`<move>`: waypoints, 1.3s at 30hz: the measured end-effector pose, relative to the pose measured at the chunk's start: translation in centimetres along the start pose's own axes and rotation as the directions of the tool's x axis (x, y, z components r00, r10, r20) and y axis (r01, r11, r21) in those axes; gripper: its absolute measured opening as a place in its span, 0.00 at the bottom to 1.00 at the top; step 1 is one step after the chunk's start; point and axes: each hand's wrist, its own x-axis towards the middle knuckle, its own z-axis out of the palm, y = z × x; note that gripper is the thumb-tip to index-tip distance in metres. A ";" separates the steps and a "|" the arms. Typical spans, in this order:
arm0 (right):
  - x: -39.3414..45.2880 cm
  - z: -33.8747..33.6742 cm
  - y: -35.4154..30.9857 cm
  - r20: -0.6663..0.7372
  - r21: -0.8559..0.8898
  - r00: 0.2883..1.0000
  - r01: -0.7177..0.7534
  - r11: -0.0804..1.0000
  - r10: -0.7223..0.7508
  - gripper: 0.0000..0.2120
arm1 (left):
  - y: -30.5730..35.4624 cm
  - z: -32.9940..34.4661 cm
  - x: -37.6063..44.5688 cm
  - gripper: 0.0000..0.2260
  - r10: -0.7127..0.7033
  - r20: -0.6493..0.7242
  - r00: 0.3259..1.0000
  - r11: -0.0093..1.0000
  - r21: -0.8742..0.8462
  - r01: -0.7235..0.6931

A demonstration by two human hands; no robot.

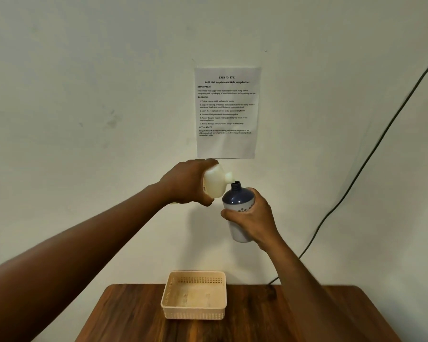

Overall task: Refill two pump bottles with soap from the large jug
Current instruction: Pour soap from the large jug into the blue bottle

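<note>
My left hand grips a cream-white soap jug, tipped sideways with its spout pointing right and down. The spout sits right at the open neck of a pump bottle with a dark blue top and a white dotted body. My right hand is wrapped round that bottle's body and holds it nearly upright. Both are held high in the air in front of the wall, well above the table. The bottle has no pump head on it. I see no second pump bottle in view.
A beige perforated plastic basket stands on the brown wooden table below my hands, at its far edge. A printed task sheet is taped to the wall. A dark cable runs down the wall on the right.
</note>
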 end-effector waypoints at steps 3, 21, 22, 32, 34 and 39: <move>-0.1 0.0 -0.1 0.005 0.006 1.000 0.000 1.000 0.000 0.32 | 0.1 -0.5 0.1 0.31 0.004 0.021 1.000 1.000 0.028 -0.005; -0.2 0.1 -0.4 0.006 0.000 1.000 0.014 1.000 -0.014 0.32 | 0.0 -0.8 0.1 0.32 0.010 0.023 1.000 1.000 0.029 -0.011; -0.2 0.1 -0.4 0.006 -0.002 1.000 0.014 1.000 -0.014 0.32 | 0.0 -0.9 0.1 0.32 0.011 0.023 1.000 1.000 0.028 -0.012; -0.1 0.1 -0.5 0.010 -0.007 1.000 0.016 1.000 -0.016 0.33 | 0.1 -1.2 0.1 0.32 0.010 0.036 0.999 1.000 0.029 -0.011; -0.1 0.1 -0.5 0.008 -0.007 1.000 0.014 1.000 -0.014 0.32 | 0.1 -1.2 0.1 0.33 0.014 0.038 0.999 1.000 0.028 -0.015; -0.2 0.0 -0.5 0.005 -0.011 1.000 0.015 1.000 -0.015 0.32 | 0.2 -1.3 0.2 0.33 0.015 0.045 0.999 1.000 0.023 -0.016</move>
